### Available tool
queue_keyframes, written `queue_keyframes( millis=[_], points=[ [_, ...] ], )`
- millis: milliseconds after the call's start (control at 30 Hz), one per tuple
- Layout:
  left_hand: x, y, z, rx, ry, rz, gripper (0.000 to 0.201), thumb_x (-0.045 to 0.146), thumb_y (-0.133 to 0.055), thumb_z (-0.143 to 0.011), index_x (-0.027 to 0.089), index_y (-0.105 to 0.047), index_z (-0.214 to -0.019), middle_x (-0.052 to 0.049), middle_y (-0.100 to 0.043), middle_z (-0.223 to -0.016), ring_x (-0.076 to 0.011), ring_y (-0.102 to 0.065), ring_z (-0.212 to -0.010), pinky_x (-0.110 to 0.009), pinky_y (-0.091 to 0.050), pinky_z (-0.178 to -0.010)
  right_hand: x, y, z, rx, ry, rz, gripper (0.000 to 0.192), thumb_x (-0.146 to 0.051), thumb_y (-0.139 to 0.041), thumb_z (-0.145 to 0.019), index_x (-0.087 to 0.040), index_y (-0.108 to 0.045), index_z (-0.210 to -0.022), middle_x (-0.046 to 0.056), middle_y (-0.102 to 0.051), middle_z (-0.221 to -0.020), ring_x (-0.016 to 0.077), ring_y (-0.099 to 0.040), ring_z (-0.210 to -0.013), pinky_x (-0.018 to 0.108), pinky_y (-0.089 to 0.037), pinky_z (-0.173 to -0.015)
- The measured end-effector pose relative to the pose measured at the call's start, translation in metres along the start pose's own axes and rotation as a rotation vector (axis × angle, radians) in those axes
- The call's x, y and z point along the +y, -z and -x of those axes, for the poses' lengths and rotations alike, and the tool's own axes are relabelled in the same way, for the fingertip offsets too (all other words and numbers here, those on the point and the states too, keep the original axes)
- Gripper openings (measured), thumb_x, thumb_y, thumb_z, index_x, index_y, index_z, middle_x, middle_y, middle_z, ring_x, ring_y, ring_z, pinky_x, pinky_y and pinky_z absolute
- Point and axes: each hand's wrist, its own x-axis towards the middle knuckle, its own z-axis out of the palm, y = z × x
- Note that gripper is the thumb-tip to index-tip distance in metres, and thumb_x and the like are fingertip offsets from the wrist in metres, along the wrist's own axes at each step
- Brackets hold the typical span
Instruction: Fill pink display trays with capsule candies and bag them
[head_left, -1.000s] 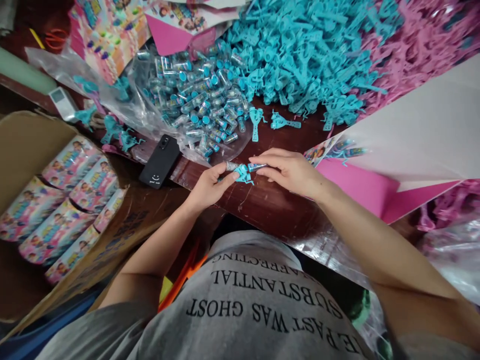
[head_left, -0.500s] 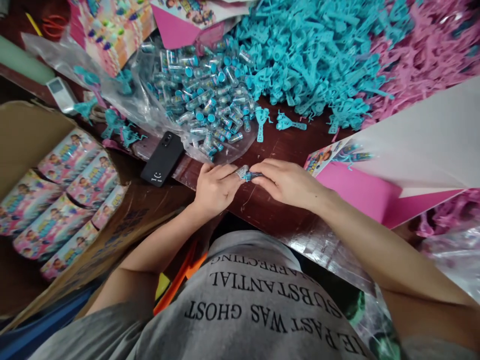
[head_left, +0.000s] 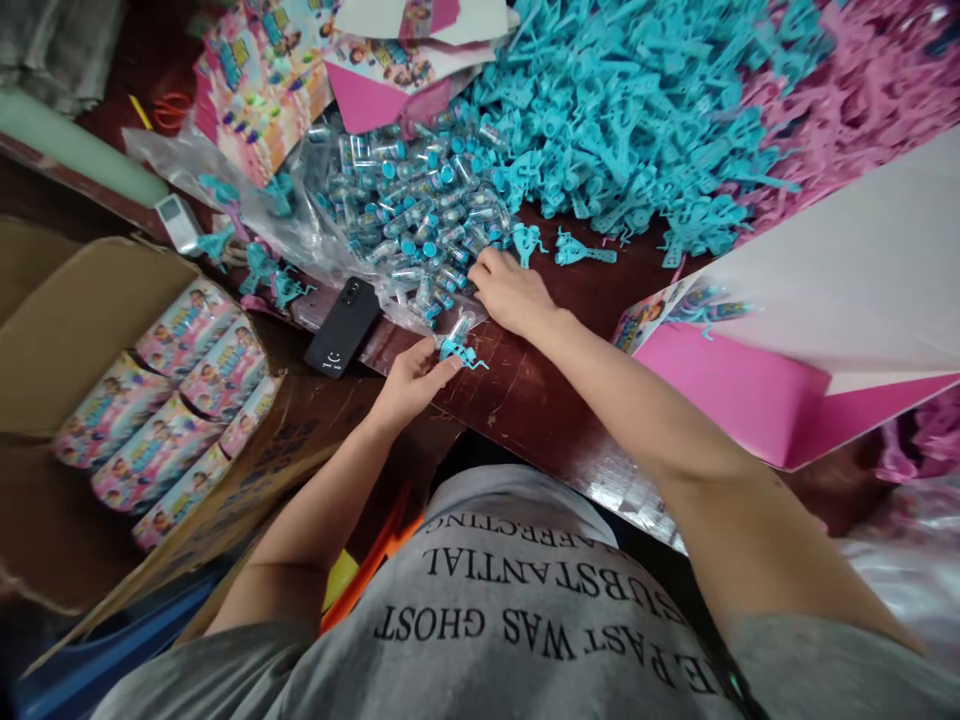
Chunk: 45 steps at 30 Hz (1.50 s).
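My left hand point(head_left: 411, 382) pinches a turquoise plastic toy piece point(head_left: 459, 352) near the table's front edge. A clear vial point(head_left: 460, 327) sticks up from that piece, and a thin bent turquoise arm points right. Reaching over the right edge of a heap of small clear vials with blue caps point(head_left: 420, 215) is my right hand point(head_left: 514, 292). Its fingers are bent and drawn together, with the tips down among the vials; what they grip is hidden. Just beyond this hand, two loose turquoise pieces point(head_left: 585, 248) lie on the dark table.
Large heaps of turquoise pieces point(head_left: 637, 110) and pink pieces point(head_left: 870, 90) cover the back right. A black phone point(head_left: 343, 328) lies left of the vials. An open carton point(head_left: 82, 315) at left holds several printed boxes. A pink-and-white printed box point(head_left: 735, 385) stands at right.
My right hand has left the piece in my left hand and moved forward to the vial heap. My left hand keeps the piece, whose vial now shows. The view has shifted slightly.
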Motion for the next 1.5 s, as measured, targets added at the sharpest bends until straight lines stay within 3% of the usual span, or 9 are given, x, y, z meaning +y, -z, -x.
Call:
queue_keyframes(
  millis=[133, 267, 400, 533, 700, 1033, 1167, 1367, 1500],
  points=[
    [0.004, -0.009, 0.001, 0.005, 0.014, 0.127, 0.042, 0.055, -0.087, -0.082, 0.019, -0.071, -0.095, -0.001, -0.073, -0.090, -0.0133, -0.060, -0.079, -0.026, -0.051, -0.078, 0.007, -0.001, 0.022, 0.048, 0.029, -0.145, 0.035, -0.020, -0.052, -0.102, -0.018, -0.065, -0.135, 0.017, -0.064, -0.137, 0.0350, -0.062, -0.127, 0.054, -0.057, -0.107],
    [0.009, -0.016, -0.001, -0.062, 0.105, 0.283, 0.047, 0.059, -0.094, -0.076, 0.018, -0.073, -0.087, 0.003, -0.061, -0.070, -0.0078, -0.044, -0.057, -0.021, -0.037, -0.055, 0.016, 0.009, 0.086, 0.053, 0.026, -0.736, 0.045, -0.031, -0.056, -0.105, -0.029, -0.057, -0.150, 0.011, -0.062, -0.139, 0.0241, -0.072, -0.110, 0.043, -0.069, -0.087],
    [0.016, -0.031, -0.008, -0.199, 0.126, 0.359, 0.047, 0.060, -0.094, -0.076, 0.018, -0.076, -0.086, 0.003, -0.060, -0.069, -0.0062, -0.037, -0.052, -0.021, -0.028, -0.048, 0.014, 0.015, 0.135, 0.013, -0.026, -1.083, 0.034, -0.044, -0.065, -0.103, -0.028, -0.066, -0.133, 0.005, -0.071, -0.128, 0.0192, -0.075, -0.105, 0.032, -0.070, -0.074],
    [0.029, -0.044, -0.016, -0.258, 0.019, 0.301, 0.041, 0.057, -0.092, -0.081, 0.019, -0.077, -0.088, 0.004, -0.060, -0.069, -0.0072, -0.041, -0.056, -0.021, -0.035, -0.054, 0.016, 0.019, 0.155, 0.175, 0.008, -0.886, 0.026, -0.041, -0.065, -0.105, -0.025, -0.072, -0.125, 0.004, -0.078, -0.117, 0.0142, -0.075, -0.085, 0.034, -0.068, -0.082],
    [0.044, -0.049, -0.020, -0.263, -0.214, 0.015, 0.037, 0.053, -0.086, -0.089, 0.018, -0.076, -0.086, 0.000, -0.069, -0.080, -0.0129, -0.058, -0.074, -0.025, -0.049, -0.072, 0.021, 0.027, 0.173, 0.304, 0.158, -0.487, 0.022, -0.033, -0.058, -0.111, -0.026, -0.072, -0.126, 0.005, -0.080, -0.124, 0.0207, -0.077, -0.113, 0.039, -0.064, -0.103],
    [0.057, -0.055, -0.017, -0.442, -0.315, -0.179, 0.030, 0.046, -0.081, -0.093, 0.017, -0.077, -0.091, 0.000, -0.072, -0.080, -0.0129, -0.061, -0.072, -0.023, -0.051, -0.069, 0.021, 0.026, 0.217, 0.293, 0.212, -0.242, 0.032, -0.021, -0.051, -0.112, -0.026, -0.067, -0.139, 0.006, -0.078, -0.135, 0.0179, -0.079, -0.106, 0.034, -0.069, -0.089],
    [0.063, -0.061, -0.018, -0.497, -0.300, -0.190, 0.032, 0.048, -0.082, -0.092, 0.016, -0.076, -0.088, 0.000, -0.071, -0.078, -0.0126, -0.061, -0.070, -0.023, -0.051, -0.067, 0.015, 0.025, 0.226, 0.364, 0.124, -0.367, 0.025, -0.032, -0.054, -0.113, -0.023, -0.069, -0.131, 0.007, -0.081, -0.125, 0.0191, -0.080, -0.107, 0.036, -0.068, -0.091],
    [0.064, -0.081, -0.008, -0.412, -0.384, -0.252, 0.027, 0.044, -0.080, -0.094, 0.018, -0.076, -0.091, 0.001, -0.072, -0.078, -0.0124, -0.061, -0.070, -0.022, -0.050, -0.063, 0.015, 0.032, 0.234, 0.215, -0.247, -0.798, 0.050, -0.059, -0.049, -0.112, -0.019, -0.069, -0.089, 0.000, -0.073, -0.069, 0.0101, -0.068, -0.055, 0.025, -0.054, -0.058],
    [0.058, -0.101, -0.007, -0.399, -0.377, -0.212, 0.032, 0.045, -0.079, -0.096, 0.020, -0.076, -0.116, -0.003, -0.081, -0.100, -0.0169, -0.074, -0.087, -0.027, -0.060, -0.081, 0.023, 0.034, 0.241, 0.259, -0.183, -0.826, 0.054, -0.063, -0.063, -0.103, -0.020, -0.069, -0.135, 0.008, -0.082, -0.114, 0.0171, -0.078, -0.091, 0.030, -0.063, -0.079]
  ],
)
